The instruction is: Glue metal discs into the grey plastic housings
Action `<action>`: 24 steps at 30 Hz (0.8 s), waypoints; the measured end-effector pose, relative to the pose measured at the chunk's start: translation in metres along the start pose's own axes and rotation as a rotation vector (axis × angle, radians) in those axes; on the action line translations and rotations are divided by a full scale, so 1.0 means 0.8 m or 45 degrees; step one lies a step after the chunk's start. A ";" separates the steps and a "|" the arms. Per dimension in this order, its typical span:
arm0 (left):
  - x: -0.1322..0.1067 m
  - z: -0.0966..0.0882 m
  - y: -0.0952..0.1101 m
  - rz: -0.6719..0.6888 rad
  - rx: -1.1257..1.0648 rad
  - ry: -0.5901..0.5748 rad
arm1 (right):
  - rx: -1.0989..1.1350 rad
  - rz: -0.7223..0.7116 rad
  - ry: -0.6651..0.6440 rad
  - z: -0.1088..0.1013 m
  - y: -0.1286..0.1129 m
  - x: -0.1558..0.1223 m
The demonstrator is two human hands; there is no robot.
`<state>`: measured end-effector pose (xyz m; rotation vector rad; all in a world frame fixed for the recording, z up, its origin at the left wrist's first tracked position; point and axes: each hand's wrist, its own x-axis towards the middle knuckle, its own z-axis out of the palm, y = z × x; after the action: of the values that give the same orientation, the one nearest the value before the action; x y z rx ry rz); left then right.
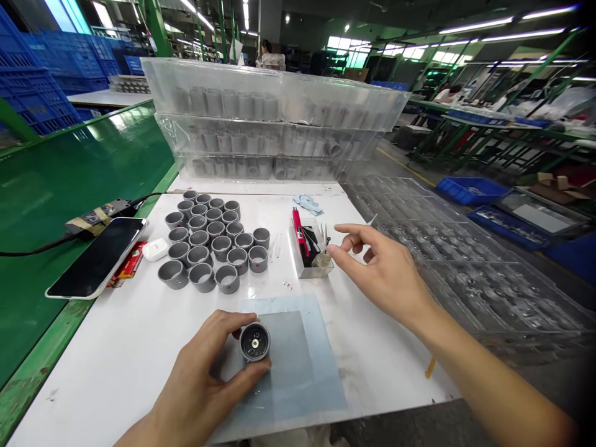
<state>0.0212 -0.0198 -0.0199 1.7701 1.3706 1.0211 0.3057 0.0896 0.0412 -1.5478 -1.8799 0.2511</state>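
Observation:
My left hand (205, 369) is closed round a grey cylindrical cup (255, 341), gripping it by its sides. Its open end faces up, showing a black inside with a small brass-coloured centre. Over the right of the table, my right hand (377, 261) has its thumb and index finger apart and the other fingers curled. Its thumb tip is beside a small clear box (313, 273) holding a red-handled tool (298, 230), pointed metal tips (324, 234) and a small yellowish item. Behind the index finger shows a thin pale sliver that I cannot make out.
Several grey cups (215, 231) stand grouped at the left. A blue cloth (326, 385) with a grey sheet (291, 354) lies in front. Clear trays of cups (274, 136) are stacked behind. A phone (97, 257) and white case (155, 249) lie left; plastic trays (465, 248) lie right.

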 end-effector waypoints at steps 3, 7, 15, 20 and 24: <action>0.003 -0.005 -0.003 0.018 0.026 -0.066 | -0.050 -0.133 -0.075 0.006 -0.002 0.009; 0.002 -0.004 -0.005 0.001 0.023 -0.059 | 0.059 -0.206 0.227 -0.004 -0.013 0.007; 0.006 -0.003 -0.006 -0.073 -0.057 -0.060 | 0.549 -0.329 0.622 -0.007 -0.074 -0.031; 0.009 -0.004 -0.006 -0.090 -0.122 -0.052 | 0.706 -0.436 -0.010 0.031 -0.104 -0.064; 0.009 -0.003 -0.007 -0.012 -0.170 -0.084 | 0.679 -0.526 -0.076 0.054 -0.107 -0.071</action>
<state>0.0173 -0.0117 -0.0226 1.6827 1.2401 1.0167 0.2154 0.0254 0.0341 -0.7898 -1.9233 0.5587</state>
